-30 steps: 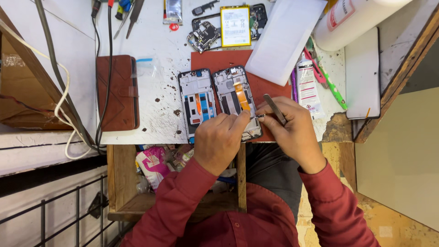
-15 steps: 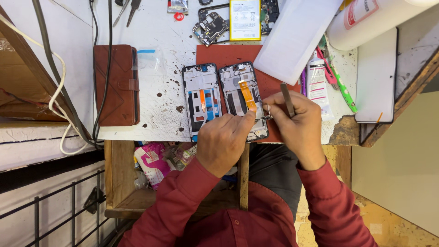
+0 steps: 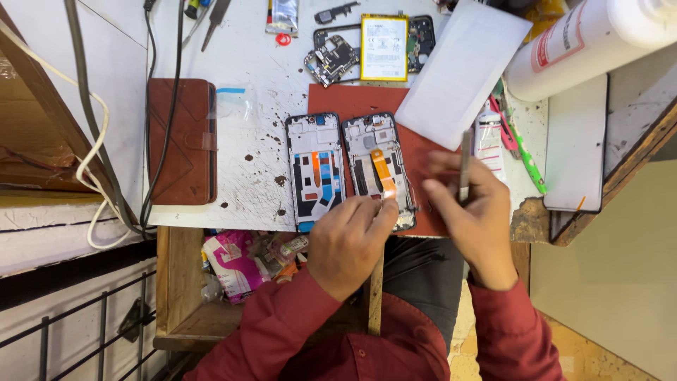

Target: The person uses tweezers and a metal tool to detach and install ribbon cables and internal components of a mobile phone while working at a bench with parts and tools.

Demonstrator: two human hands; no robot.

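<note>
Two opened phone frames lie side by side at the front of a white bench. The left phone frame shows blue and orange parts; the right phone frame lies on a dark red mat and carries an orange ribbon cable. My left hand pinches the lower end of that cable with its fingertips. My right hand hovers just right of the frame and grips metal tweezers, which point up and away from me.
A brown wallet case lies to the left beside cables. At the back sit a yellow battery and a circuit board. A white sheet, a white cylinder and a green pen lie right. An open drawer holds packets.
My right hand has drawn back from the right frame and tipped the tweezers upright. My left fingertips have moved onto the lower end of the orange cable.
</note>
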